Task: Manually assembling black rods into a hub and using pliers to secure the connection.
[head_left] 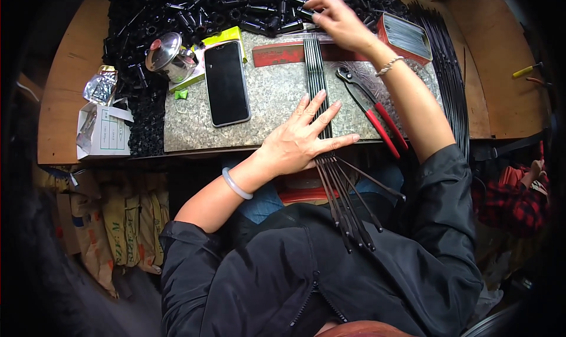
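My left hand (pixel 303 133) lies flat with its fingers spread across a row of thin black ribs (pixel 314 71), which look like umbrella ribs. Their far ends rest over a red bar (pixel 278 54); the near ends, with small rounded tips, fan out past the table edge toward my lap. At the far side my right hand (pixel 340 23) reaches to the pile of black plastic tube parts (pixel 259 10). Its thumb and fingers close around one black plastic tube (pixel 306 12), partly hidden and slightly blurred. Red-handled pliers (pixel 374 116) lie right of the ribs.
A phone (pixel 227 83) lies on the stone slab (pixel 186 125), beside a lidded metal pot (pixel 171 57) and a yellow-green box (pixel 221 36). At right stand a red box of thin metal pins (pixel 405 37) and more black ribs (pixel 442 66). A white carton (pixel 104 130) sits at left.
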{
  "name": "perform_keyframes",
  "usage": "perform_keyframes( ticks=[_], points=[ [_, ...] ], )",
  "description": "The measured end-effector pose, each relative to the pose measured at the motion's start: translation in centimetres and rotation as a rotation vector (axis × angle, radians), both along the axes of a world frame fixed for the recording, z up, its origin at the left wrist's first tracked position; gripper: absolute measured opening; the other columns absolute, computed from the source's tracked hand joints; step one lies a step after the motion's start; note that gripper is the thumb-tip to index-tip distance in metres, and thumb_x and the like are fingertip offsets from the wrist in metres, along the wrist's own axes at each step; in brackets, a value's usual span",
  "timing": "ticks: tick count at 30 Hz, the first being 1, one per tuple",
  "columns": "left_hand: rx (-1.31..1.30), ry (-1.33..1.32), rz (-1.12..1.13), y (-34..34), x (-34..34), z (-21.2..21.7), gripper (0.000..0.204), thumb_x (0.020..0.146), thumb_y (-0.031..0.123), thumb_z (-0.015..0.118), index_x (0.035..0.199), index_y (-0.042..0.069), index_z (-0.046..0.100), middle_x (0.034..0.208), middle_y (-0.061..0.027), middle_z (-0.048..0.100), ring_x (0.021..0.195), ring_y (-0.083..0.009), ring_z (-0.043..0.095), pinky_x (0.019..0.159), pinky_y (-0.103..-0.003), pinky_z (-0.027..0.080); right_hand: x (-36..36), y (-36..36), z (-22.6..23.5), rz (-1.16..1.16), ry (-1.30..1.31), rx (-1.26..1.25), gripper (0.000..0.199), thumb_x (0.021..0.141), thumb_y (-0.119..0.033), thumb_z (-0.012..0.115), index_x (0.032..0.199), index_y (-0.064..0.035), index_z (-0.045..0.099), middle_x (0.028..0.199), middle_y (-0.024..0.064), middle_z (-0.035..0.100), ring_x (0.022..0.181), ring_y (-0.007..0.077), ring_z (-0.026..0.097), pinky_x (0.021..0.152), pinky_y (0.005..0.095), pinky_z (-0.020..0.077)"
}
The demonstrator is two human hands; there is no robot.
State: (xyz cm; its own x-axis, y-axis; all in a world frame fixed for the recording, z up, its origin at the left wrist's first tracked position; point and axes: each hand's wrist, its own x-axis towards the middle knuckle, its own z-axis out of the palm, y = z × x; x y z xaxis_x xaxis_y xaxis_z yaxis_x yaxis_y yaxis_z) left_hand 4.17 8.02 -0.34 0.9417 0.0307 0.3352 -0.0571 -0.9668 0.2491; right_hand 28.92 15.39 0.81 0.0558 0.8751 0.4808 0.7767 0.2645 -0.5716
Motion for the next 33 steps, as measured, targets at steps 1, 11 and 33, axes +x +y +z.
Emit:
perform_keyframes(
  ticks=[1,11,33],
  points=[
    [0.001,-0.001,-0.004,0.0,0.0,0.1,0.066,0.074,0.016,0.063,0.132,0.039,0.043,0.138,-0.0185,0.036,0.128,-0.0469,0.031,0.1,-0.058,0.033,1.4,-0.3,0.7,-0.059,0.108,-0.033,0.024,0.087,-0.015,0.059,0.11,-0.0067,0.057,0.101,0.006,0.054,0.083,0.0131,0.055,0.074,0.0258,0.0481],
    [0.095,0.069,0.009,-0.1,-0.5,0.5,0.085,0.061,0.033,0.076,0.136,0.039,0.036,0.141,-0.0124,0.034,0.131,-0.0428,0.028,0.101,-0.061,0.03,12.2,-11.5,4.1,-0.345,-0.34,-0.324,0.016,0.075,-0.016,0.068,0.084,-0.0026,0.067,0.078,0.0106,0.061,0.076,0.0249,0.057,0.07,0.0339,0.046],
    [-0.683,-0.247,-0.205,-3.6,-1.6,12.1,0.029,0.089,0.011,0.057,0.115,-0.003,0.059,0.098,-0.0151,0.067,0.089,-0.0204,0.066,0.078,-0.027,0.049,-7.4,-25.3,13.0,0.034,0.057,0.398,0.013,0.076,0.008,0.062,0.088,0.0044,0.063,0.08,0.0092,0.057,0.073,0.0158,0.051,0.07,0.0266,0.0404]
  ],
)
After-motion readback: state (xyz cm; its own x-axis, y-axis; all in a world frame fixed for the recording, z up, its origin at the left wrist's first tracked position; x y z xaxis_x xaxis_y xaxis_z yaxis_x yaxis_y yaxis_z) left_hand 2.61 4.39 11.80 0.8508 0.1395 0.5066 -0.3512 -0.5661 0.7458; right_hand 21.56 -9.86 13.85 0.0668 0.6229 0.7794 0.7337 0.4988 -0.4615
